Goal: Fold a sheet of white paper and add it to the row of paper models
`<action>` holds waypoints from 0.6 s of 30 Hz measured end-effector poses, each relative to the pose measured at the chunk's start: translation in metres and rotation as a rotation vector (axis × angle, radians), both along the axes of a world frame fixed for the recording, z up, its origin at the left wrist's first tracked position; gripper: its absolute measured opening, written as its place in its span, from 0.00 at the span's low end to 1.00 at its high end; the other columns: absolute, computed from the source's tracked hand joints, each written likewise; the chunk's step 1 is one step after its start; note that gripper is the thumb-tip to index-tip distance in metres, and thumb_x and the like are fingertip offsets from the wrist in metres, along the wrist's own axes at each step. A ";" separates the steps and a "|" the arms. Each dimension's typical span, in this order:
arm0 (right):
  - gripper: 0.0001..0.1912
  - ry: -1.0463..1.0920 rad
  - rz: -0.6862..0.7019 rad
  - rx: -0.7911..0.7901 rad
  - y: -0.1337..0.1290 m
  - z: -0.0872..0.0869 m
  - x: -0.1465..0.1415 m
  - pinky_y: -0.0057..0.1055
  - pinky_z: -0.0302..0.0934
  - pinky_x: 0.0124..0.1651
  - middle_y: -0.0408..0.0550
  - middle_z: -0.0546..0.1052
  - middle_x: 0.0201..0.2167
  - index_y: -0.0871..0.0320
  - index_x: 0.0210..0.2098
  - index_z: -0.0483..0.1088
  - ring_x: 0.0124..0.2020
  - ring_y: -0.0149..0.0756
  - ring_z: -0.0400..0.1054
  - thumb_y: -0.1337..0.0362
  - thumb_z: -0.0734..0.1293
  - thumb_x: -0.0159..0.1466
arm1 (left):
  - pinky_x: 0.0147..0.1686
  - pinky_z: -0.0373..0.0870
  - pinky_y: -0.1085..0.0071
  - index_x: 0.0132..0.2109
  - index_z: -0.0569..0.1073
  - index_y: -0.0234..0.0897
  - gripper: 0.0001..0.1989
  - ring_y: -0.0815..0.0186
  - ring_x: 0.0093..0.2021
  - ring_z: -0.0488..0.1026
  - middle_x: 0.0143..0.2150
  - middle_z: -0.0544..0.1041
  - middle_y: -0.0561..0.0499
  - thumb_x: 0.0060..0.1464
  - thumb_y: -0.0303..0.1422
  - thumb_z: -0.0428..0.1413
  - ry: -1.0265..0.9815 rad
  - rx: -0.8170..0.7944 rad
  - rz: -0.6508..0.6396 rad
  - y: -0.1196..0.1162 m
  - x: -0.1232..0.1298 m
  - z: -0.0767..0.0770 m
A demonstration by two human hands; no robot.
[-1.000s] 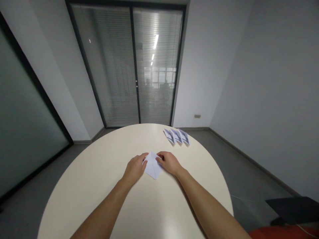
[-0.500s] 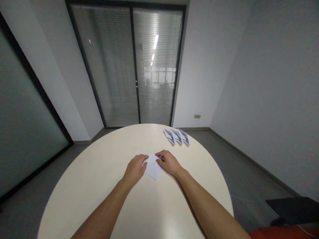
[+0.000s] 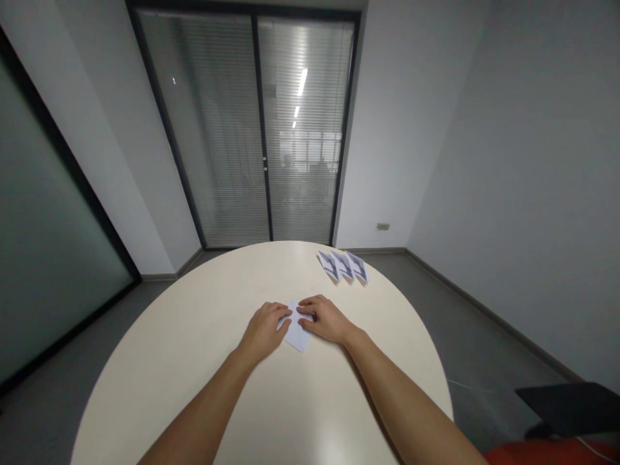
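A white sheet of folded paper (image 3: 297, 338) lies on the table between my hands, its lower corner pointing toward me and a crease running down its middle. My left hand (image 3: 265, 329) has its thumb and bent fingers on the paper's left side. On the right side, my right hand (image 3: 327, 320) pinches the edge, thumb below and fingertips above, near the centre crease. Both hands cover the paper's side corners, so the folds there are partly hidden.
Several folded paper pieces with printed grey-blue patterns (image 3: 343, 266) lie in an overlapping row at the round table's (image 3: 184, 361) far right edge. A dark flat object (image 3: 571, 407) and something red (image 3: 547, 452) are at the lower right, beyond the table.
My right hand has moved left with the right edge of the paper, and my left fingertips have shifted slightly inward. The visible part of the paper is narrower.
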State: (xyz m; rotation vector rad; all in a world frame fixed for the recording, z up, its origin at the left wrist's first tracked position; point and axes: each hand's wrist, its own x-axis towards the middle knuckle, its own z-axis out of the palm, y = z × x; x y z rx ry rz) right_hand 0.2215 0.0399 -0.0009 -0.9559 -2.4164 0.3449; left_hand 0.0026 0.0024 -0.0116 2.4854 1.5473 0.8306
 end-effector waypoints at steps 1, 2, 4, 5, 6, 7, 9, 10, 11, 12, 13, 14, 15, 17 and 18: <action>0.16 -0.004 0.011 -0.004 0.000 0.000 0.001 0.40 0.60 0.59 0.52 0.78 0.53 0.53 0.49 0.79 0.54 0.46 0.70 0.59 0.69 0.64 | 0.53 0.69 0.61 0.50 0.79 0.40 0.12 0.58 0.50 0.73 0.48 0.79 0.47 0.62 0.32 0.54 0.007 0.001 -0.001 0.000 0.000 0.000; 0.16 -0.005 0.019 -0.011 0.000 0.000 0.001 0.40 0.60 0.59 0.52 0.78 0.53 0.53 0.50 0.79 0.55 0.47 0.70 0.59 0.70 0.63 | 0.53 0.69 0.61 0.50 0.79 0.40 0.12 0.58 0.49 0.73 0.48 0.79 0.47 0.63 0.33 0.54 0.012 0.002 -0.002 -0.001 0.000 0.001; 0.17 -0.003 0.027 -0.025 0.001 0.000 0.002 0.41 0.60 0.59 0.53 0.78 0.53 0.52 0.51 0.79 0.54 0.47 0.70 0.58 0.71 0.62 | 0.53 0.69 0.61 0.51 0.78 0.41 0.13 0.58 0.50 0.72 0.49 0.78 0.46 0.63 0.34 0.54 0.019 0.002 -0.006 -0.001 0.000 0.000; 0.17 0.000 0.029 -0.032 0.001 0.000 0.002 0.41 0.60 0.59 0.53 0.78 0.53 0.52 0.51 0.79 0.54 0.46 0.70 0.58 0.71 0.62 | 0.54 0.69 0.61 0.51 0.78 0.41 0.13 0.58 0.51 0.72 0.50 0.78 0.46 0.63 0.34 0.54 0.021 0.000 -0.008 0.000 0.000 -0.001; 0.17 0.002 0.031 -0.040 0.001 0.000 0.003 0.41 0.60 0.59 0.53 0.78 0.53 0.52 0.51 0.79 0.54 0.46 0.70 0.58 0.71 0.63 | 0.55 0.68 0.60 0.52 0.78 0.41 0.13 0.58 0.53 0.72 0.53 0.77 0.46 0.63 0.34 0.54 0.023 -0.003 -0.009 0.000 0.000 -0.002; 0.17 0.004 0.031 -0.047 0.001 -0.001 0.003 0.40 0.60 0.59 0.53 0.78 0.53 0.52 0.51 0.79 0.54 0.46 0.70 0.58 0.70 0.63 | 0.57 0.67 0.59 0.52 0.78 0.41 0.13 0.57 0.55 0.71 0.56 0.76 0.45 0.63 0.33 0.54 0.026 -0.006 -0.009 0.001 0.000 -0.003; 0.16 0.011 0.024 -0.059 0.002 -0.001 0.003 0.40 0.60 0.59 0.52 0.79 0.53 0.52 0.50 0.79 0.54 0.45 0.71 0.57 0.70 0.64 | 0.60 0.66 0.57 0.53 0.78 0.41 0.14 0.56 0.58 0.69 0.60 0.74 0.45 0.63 0.33 0.54 0.031 -0.011 -0.009 0.002 0.000 -0.005; 0.16 0.016 0.020 -0.061 0.003 -0.001 0.002 0.39 0.60 0.59 0.52 0.79 0.53 0.53 0.50 0.79 0.54 0.45 0.71 0.57 0.70 0.64 | 0.61 0.65 0.57 0.54 0.78 0.41 0.15 0.56 0.59 0.69 0.61 0.73 0.45 0.63 0.33 0.53 0.030 -0.012 -0.009 0.002 0.000 -0.006; 0.16 0.021 0.015 -0.058 0.003 -0.002 0.002 0.38 0.60 0.59 0.52 0.79 0.52 0.53 0.50 0.79 0.53 0.44 0.71 0.57 0.70 0.64 | 0.61 0.65 0.56 0.56 0.77 0.41 0.16 0.56 0.60 0.68 0.61 0.73 0.45 0.64 0.32 0.53 0.027 -0.013 -0.012 0.002 0.000 -0.006; 0.16 0.026 0.009 -0.054 0.003 -0.002 0.002 0.38 0.60 0.59 0.51 0.79 0.52 0.52 0.50 0.79 0.53 0.44 0.71 0.56 0.69 0.64 | 0.62 0.65 0.56 0.57 0.76 0.41 0.17 0.56 0.60 0.68 0.62 0.73 0.45 0.64 0.32 0.53 0.024 -0.015 -0.017 0.002 0.000 -0.006; 0.16 0.026 -0.003 -0.048 0.003 -0.002 0.002 0.37 0.60 0.59 0.50 0.79 0.51 0.52 0.50 0.79 0.53 0.43 0.71 0.56 0.69 0.65 | 0.62 0.65 0.56 0.58 0.75 0.42 0.18 0.57 0.61 0.68 0.62 0.73 0.45 0.64 0.31 0.52 0.023 -0.018 -0.024 0.002 0.001 -0.006; 0.16 0.022 -0.020 -0.043 0.003 -0.002 0.001 0.37 0.60 0.59 0.50 0.80 0.51 0.52 0.50 0.79 0.53 0.43 0.71 0.56 0.69 0.65 | 0.62 0.65 0.57 0.58 0.75 0.43 0.18 0.57 0.61 0.68 0.62 0.73 0.45 0.64 0.31 0.52 0.025 -0.023 -0.033 0.001 0.001 -0.005; 0.16 0.013 -0.045 -0.037 0.003 -0.002 0.001 0.36 0.59 0.59 0.50 0.80 0.51 0.51 0.50 0.79 0.53 0.43 0.70 0.56 0.68 0.65 | 0.62 0.65 0.57 0.57 0.76 0.44 0.17 0.57 0.61 0.69 0.62 0.73 0.46 0.64 0.30 0.52 0.033 -0.027 -0.042 0.001 0.001 -0.005; 0.16 -0.019 -0.124 -0.031 0.003 -0.001 0.002 0.37 0.59 0.58 0.50 0.79 0.52 0.51 0.50 0.79 0.54 0.44 0.70 0.56 0.68 0.65 | 0.62 0.64 0.56 0.55 0.78 0.45 0.16 0.57 0.61 0.69 0.62 0.74 0.46 0.65 0.30 0.51 0.058 -0.023 -0.049 0.000 0.001 -0.004; 0.16 -0.037 -0.168 -0.030 0.002 -0.001 0.002 0.37 0.59 0.58 0.51 0.79 0.52 0.51 0.50 0.79 0.54 0.44 0.70 0.56 0.68 0.65 | 0.62 0.64 0.55 0.55 0.78 0.45 0.16 0.56 0.61 0.68 0.62 0.74 0.46 0.65 0.30 0.51 0.071 -0.016 -0.045 0.000 0.001 -0.004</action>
